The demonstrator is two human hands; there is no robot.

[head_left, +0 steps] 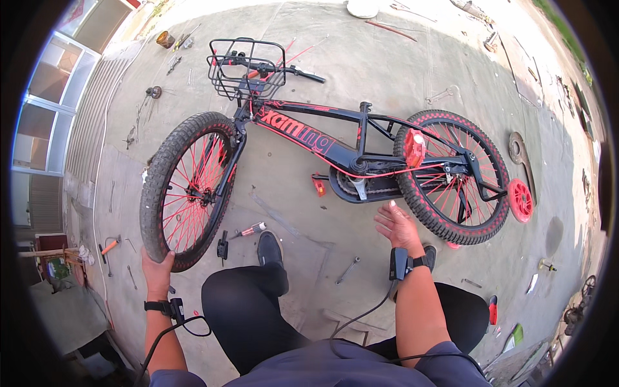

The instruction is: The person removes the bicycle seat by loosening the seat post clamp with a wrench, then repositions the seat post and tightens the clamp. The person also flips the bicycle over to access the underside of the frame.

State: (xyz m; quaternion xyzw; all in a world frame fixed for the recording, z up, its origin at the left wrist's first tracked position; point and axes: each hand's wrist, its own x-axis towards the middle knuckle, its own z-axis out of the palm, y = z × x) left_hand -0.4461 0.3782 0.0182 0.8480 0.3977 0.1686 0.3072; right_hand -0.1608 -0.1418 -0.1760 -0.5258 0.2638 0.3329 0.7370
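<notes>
A black bicycle with red trim (303, 137) stands across in front of me, its front wheel turned to the left. My left hand (158, 269) is closed round the lower edge of the knobby front tyre (157, 193), thumb showing on the near side. Beside the rear tyre (422, 216), my right hand (396, 227) holds nothing, its fingers spread beneath the chain guard (361, 190). A wire basket (247, 68) sits before the handlebar. Red spokes fill both wheels, and a red pedal (414, 148) overlaps the rear one. Behind it is a small red training wheel (520, 200).
Near my feet lie a red-and-grey tool (250, 229), a small black part (222, 246) and a wrench (348, 271). A hammer (110, 246) is at left. Scattered parts and a tin can (166, 40) dot the concrete; glazed doors (48, 109) border the left.
</notes>
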